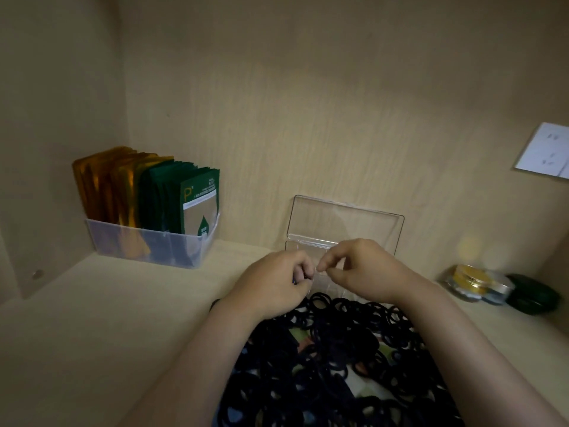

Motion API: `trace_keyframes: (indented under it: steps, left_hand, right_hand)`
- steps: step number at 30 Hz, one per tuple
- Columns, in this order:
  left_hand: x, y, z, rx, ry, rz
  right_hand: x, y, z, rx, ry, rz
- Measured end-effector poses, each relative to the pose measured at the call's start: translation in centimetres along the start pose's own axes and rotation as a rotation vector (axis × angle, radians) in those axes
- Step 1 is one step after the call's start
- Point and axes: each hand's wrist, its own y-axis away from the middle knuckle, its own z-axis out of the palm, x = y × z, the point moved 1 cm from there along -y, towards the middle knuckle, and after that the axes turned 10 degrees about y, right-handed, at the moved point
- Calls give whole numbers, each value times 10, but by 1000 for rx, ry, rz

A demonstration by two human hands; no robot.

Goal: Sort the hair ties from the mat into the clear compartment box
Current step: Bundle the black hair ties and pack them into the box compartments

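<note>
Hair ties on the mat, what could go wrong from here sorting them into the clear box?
The hair ties lie tangled against the box, so pulling one may drag others along. The open lid stands upright behind the left hand and right hand; a bump could knock it shut.

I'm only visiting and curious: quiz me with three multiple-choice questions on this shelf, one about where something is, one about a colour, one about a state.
1. Where does the bin of sachets stand? A) back left B) back right C) front right
2. What colour are the heaped hair ties? A) pink B) black C) white
3. The lid of the clear compartment box is: A) shut B) missing C) open, upright
Answers: 1 A, it sits by the left wall; 2 B, the whole heap is black; 3 C, the lid stands up by the back wall.
</note>
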Motion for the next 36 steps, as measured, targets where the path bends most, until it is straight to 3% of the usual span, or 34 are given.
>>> trace_keyframes:
  steps: [4, 10, 12, 15, 19, 22, 26, 31, 36]
  left_hand:
    - [7, 2, 11, -188, -79, -55]
    - [5, 2, 15, -362, -171, -170]
    - [5, 2, 16, -389, -211, -162]
    - [5, 2, 18, -380, -222, -132]
    - [4, 0, 20, -354, -254, -118]
    - [2, 0, 18, -316, -220, -127]
    - [2, -1, 9, -220, 60, -172]
    - [-1, -4, -1, -38, 280, -238]
    - [2, -4, 0, 13, 399, -385]
  right_hand:
    - [-2, 19, 5, -175, 46, -70]
    - [11, 20, 8, -212, 152, 9]
    - [12, 20, 8, -214, 206, 26]
    - [14, 19, 5, -82, 363, 113]
    - [14, 20, 19, -180, 444, 166]
    - [20, 16, 27, -178, 291, 142]
    - [29, 11, 25, -135, 142, 123]
    - [32, 13, 13, -102, -293, 137]
    - [23, 17, 7, -70, -649, 139]
